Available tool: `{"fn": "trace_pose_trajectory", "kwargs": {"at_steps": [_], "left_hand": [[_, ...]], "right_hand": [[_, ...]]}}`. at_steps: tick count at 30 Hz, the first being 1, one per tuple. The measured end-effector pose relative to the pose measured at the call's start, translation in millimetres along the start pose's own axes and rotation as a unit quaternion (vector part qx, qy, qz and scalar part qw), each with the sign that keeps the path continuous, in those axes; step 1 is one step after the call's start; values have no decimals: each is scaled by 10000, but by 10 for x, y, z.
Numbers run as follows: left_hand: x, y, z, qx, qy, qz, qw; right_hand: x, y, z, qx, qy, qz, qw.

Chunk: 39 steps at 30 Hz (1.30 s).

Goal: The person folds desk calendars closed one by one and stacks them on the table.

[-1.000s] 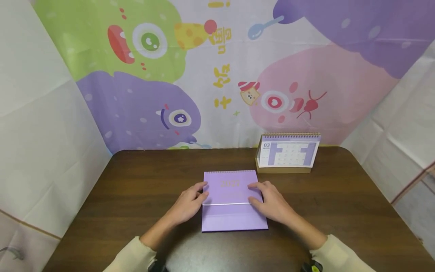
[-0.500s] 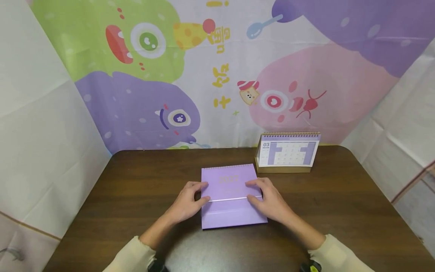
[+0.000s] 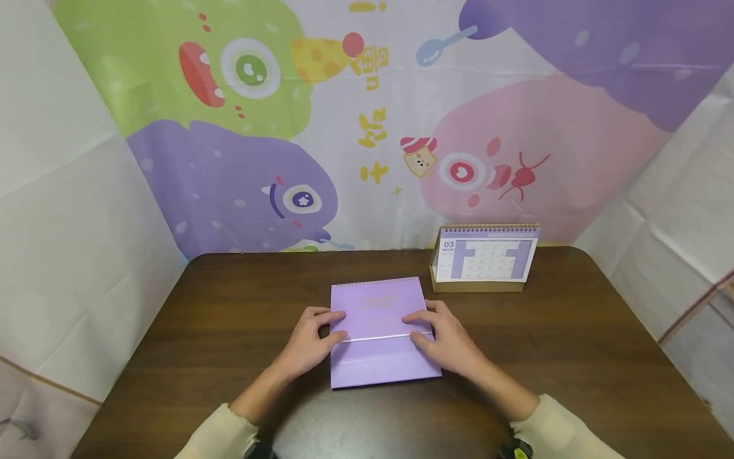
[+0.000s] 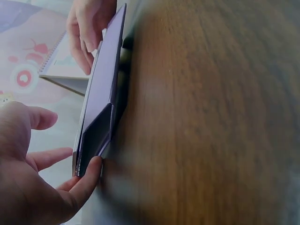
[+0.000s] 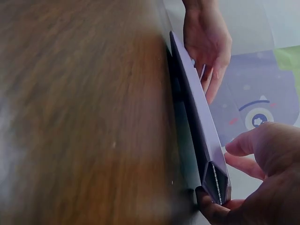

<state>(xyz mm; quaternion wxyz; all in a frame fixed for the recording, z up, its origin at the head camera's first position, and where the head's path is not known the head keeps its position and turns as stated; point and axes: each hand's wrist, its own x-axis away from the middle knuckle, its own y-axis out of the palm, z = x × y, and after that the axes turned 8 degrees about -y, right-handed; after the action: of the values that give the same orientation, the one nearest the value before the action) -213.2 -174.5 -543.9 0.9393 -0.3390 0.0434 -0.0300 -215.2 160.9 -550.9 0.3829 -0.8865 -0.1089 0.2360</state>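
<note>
One purple calendar (image 3: 380, 324) is positioned nearly flat over the wooden table (image 3: 573, 344), between the hands. The left hand (image 3: 308, 343) grips its left edge; the right hand (image 3: 448, 341) grips its right edge. One desk calendar (image 3: 489, 260), page marked 03, stands behind it, to the right. Cartoon-printed cloth (image 3: 246, 178) hangs beyond the table.

The near calendar (image 3: 378, 324) is of light purple colour, with gold print and one whitish stripe across. The far calendar (image 3: 487, 260) has a white page with purple blocks, gold rings and a tan base. The worktop (image 3: 241, 299) is dark brown, wood-grained. The backdrop (image 3: 373, 210) shows green, purple and pink cartoon creatures, also yellow characters.
</note>
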Motion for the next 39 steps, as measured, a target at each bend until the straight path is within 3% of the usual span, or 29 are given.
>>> {"fn": "trace_pose_trajectory", "kwargs": {"at_steps": [13, 23, 29, 39], "left_hand": [[114, -192, -106, -188, -344, 431, 9983], [139, -373, -237, -262, -580, 520, 9966], [146, -473, -377, -430, -601, 530, 9959], [189, -673, -442, -534, -801, 606, 9935]], "right_hand": [[-61, 98, -431, -207, -154, -154, 9995], [-177, 365, -452, -66, 37, -609, 9981], [-259, 483, -532, -133, 39, -672, 9976], [-388, 648, -669, -164, -16, -895, 9959]]}}
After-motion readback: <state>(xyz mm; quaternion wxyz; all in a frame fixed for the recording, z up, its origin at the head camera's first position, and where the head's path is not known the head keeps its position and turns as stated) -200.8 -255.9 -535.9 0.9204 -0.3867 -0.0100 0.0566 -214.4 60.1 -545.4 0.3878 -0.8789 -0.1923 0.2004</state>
